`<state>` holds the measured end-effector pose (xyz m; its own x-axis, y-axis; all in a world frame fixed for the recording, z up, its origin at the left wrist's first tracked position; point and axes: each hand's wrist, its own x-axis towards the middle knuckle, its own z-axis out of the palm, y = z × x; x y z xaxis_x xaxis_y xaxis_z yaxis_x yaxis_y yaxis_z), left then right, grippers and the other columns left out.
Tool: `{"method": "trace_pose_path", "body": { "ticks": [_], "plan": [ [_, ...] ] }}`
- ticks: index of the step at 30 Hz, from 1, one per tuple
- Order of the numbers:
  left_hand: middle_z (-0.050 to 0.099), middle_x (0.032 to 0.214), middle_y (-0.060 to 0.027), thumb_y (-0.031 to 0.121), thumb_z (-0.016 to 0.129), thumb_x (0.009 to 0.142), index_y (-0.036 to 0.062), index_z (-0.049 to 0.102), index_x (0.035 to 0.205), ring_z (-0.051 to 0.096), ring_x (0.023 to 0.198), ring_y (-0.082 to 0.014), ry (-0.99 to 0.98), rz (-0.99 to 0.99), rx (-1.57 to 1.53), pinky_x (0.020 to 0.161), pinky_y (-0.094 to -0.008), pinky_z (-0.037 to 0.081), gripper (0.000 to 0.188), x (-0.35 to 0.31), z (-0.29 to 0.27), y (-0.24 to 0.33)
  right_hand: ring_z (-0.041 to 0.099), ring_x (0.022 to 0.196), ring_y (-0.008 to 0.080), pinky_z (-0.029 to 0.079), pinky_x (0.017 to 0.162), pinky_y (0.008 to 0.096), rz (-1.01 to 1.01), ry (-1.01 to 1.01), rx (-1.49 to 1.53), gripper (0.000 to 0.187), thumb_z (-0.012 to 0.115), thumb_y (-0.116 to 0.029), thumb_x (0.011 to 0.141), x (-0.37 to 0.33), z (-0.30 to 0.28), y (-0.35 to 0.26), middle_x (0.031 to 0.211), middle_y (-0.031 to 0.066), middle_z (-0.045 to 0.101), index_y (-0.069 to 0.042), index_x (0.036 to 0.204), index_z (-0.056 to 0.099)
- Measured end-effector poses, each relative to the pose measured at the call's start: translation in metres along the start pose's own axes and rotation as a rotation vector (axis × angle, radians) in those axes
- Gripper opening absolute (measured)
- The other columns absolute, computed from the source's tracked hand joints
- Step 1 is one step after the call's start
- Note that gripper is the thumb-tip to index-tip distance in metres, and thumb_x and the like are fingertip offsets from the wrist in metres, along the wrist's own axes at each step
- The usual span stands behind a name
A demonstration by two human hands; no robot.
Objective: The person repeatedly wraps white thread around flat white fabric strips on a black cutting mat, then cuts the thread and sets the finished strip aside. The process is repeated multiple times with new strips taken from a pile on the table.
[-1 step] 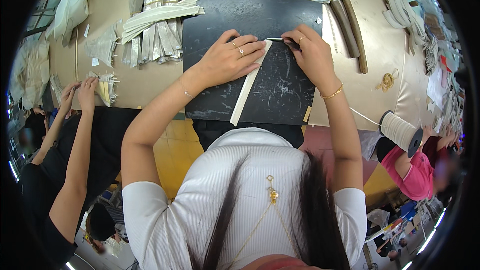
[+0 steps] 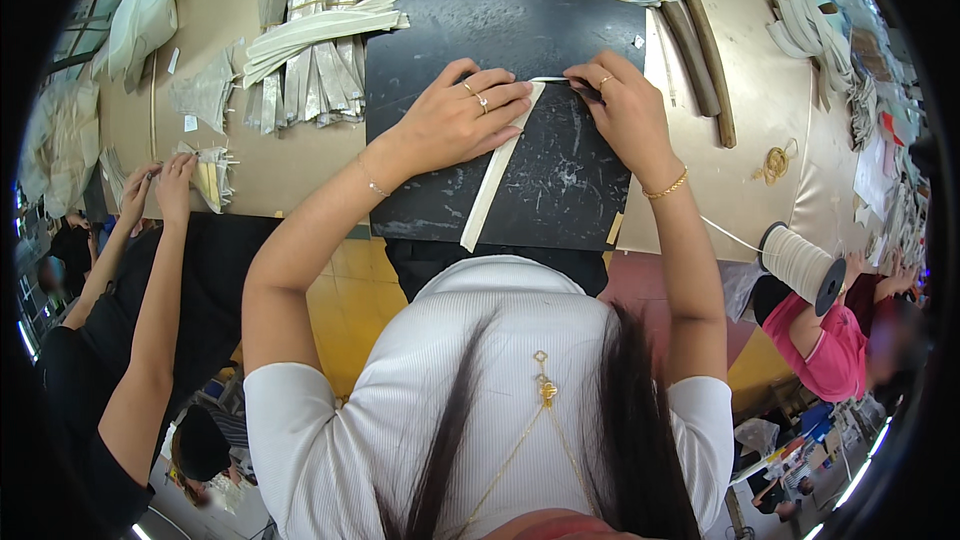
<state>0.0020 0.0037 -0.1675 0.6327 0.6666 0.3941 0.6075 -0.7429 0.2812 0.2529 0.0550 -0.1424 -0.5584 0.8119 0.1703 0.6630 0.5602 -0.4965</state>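
Strip [image 2: 490, 188]: narrow and cream-white, flat on the black work mat [image 2: 520, 25], slanting from under the fingertips of the left hand [image 2: 455, 112] down toward the mat's near edge.
Left hand: palm down, fingers side by side over the strip's upper part, thumb lower at its edge; I cannot tell whether thumb and fingers clamp it or only rest there. Two rings show.
Right hand [image 2: 630, 105]: thumb and forefinger pinched together on the end of a thin white cord [image 2: 548, 79]; a dark thing beneath the fingers is mostly hidden.
Cord: a short, nearly level length between the strip's upper end and the right fingertips.
Left of mat: banded bundle of grey strips [image 2: 325, 85], with pale strips [image 2: 315, 37] laid across it, their ends over the mat's edge.
Right of mat: hammer [image 2: 712, 70] with a wooden handle, next to a dark brown handle [image 2: 690, 60] wrapped pale at its far end; tan coil [image 2: 775, 164] farther right.
Table edge, right: spool [image 2: 803, 268] wound with white cording.
Co-worker, left: two hands [image 2: 174, 185] near a small stack of strips.
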Motion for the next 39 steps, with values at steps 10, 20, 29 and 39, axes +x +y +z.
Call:
{"method": "trace_pose_path", "body": {
  "ticks": [10,20,29,39],
  "plan": [
    [0.069,0.120,-0.0011,0.021,0.079,0.081,0.0072,0.072,0.111,0.061,0.111,-0.0192,0.042,0.001,0.006,0.097,-0.0391,0.045,0.034,0.003,0.002,-0.004,0.062,0.074,0.0153,0.052,0.059,0.0298,-0.261,-0.105,-0.173,0.040,0.062,-0.006,0.086,0.000,-0.007,0.013,0.083,0.0000,0.052,-0.025,0.118,0.075],
    [0.066,0.127,0.0000,0.019,0.080,0.079,0.0103,0.070,0.115,0.060,0.116,-0.0191,0.016,-0.026,0.023,0.098,-0.0405,0.045,0.039,0.001,0.004,-0.002,0.061,0.073,0.0158,0.051,0.059,0.0305,-0.325,-0.159,-0.250,0.051,0.061,-0.004,0.088,0.003,-0.007,0.014,0.085,0.0014,0.053,-0.029,0.131,0.068],
    [0.065,0.126,-0.0029,0.020,0.079,0.079,0.0100,0.069,0.110,0.060,0.116,-0.0203,0.017,-0.041,0.042,0.099,-0.0410,0.044,0.033,0.001,0.004,-0.001,0.063,0.078,0.0154,0.051,0.060,0.0299,-0.312,-0.192,-0.282,0.051,0.059,-0.005,0.087,0.005,-0.010,0.007,0.090,0.0016,0.052,-0.029,0.132,0.067],
    [0.064,0.131,-0.0042,0.019,0.072,0.087,0.0100,0.068,0.106,0.058,0.121,-0.0227,-0.090,0.014,0.021,0.103,-0.0433,0.042,0.022,0.004,0.000,-0.008,0.065,0.081,0.0172,0.053,0.064,0.0302,-0.262,-0.190,-0.295,0.048,0.062,-0.006,0.087,0.003,-0.011,0.001,0.091,0.0020,0.055,-0.027,0.130,0.067]
  ]
}}
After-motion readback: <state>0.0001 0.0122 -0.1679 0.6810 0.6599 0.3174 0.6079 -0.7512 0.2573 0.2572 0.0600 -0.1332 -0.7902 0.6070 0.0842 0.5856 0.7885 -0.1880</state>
